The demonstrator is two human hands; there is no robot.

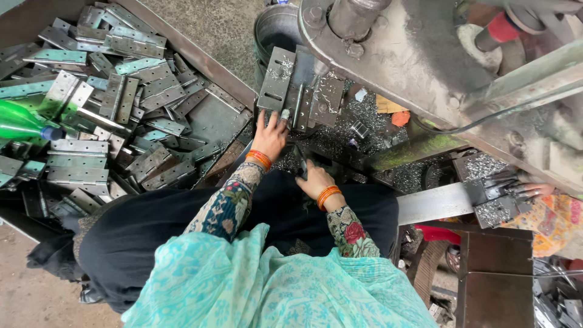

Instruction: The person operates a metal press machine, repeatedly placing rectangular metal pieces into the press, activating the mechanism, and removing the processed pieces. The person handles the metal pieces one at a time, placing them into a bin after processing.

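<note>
My left hand (269, 135) reaches forward and its fingers press on the near edge of a grey metal hinge (293, 90) lying open on the machine bed. Metal shavings cover the hinge and the bed around it. Nearer to my lap, my right hand (313, 180) is closed around a dark handle or lever (301, 161) that sticks up by the bed's near edge. Both wrists wear orange bangles over floral sleeves.
A tray (200, 61) heaped with several grey hinges fills the left, with a green plastic bottle (24, 123) on the pile. A dark metal bucket (276, 27) stands behind the bed. The heavy machine body (413, 61) overhangs at upper right. Another person's hand (534, 189) shows at right.
</note>
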